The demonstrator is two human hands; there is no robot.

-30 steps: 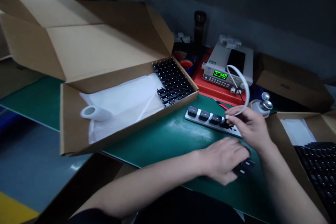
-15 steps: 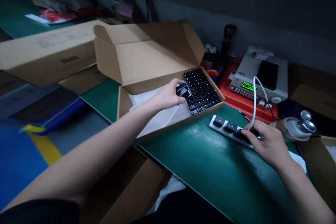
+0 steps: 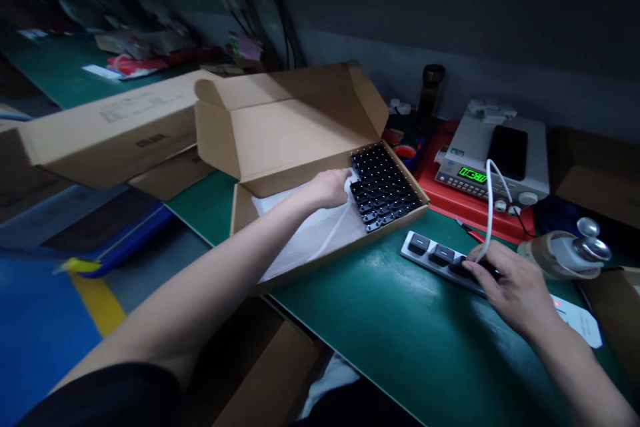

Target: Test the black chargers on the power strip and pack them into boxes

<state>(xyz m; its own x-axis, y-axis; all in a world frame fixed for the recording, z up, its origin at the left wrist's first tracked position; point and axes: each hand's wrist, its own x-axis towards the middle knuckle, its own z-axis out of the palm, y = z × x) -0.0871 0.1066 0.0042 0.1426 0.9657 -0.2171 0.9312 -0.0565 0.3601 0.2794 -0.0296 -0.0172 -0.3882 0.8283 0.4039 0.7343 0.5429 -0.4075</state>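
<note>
My left hand (image 3: 331,188) reaches into an open cardboard box (image 3: 320,260) with its fingers curled. It is at the left edge of tightly packed rows of black adapter-like blocks (image 3: 385,177). The fingertips are partly hidden, so what they hold cannot be made out. My right hand (image 3: 515,283) pinches the end of a white cable (image 3: 489,213) at a black block in a silver strip (image 3: 417,255). Two more black blocks (image 3: 443,253) sit in that strip, to the left of my fingers. The right fingers hide the cable's plug.
Behind the strip, a grey test instrument (image 3: 495,147) with a green display stands on a red tray (image 3: 435,193), with a black phone (image 3: 509,149) on top. A metal-topped bottle (image 3: 590,253) stands at right. A long closed carton (image 3: 120,120) lies left of the open box.
My left hand held a black block in plain sight; now its fingers are curled against the packed rows, with that block no longer distinct. My right hand stays at the strip. The view has shifted slightly.
</note>
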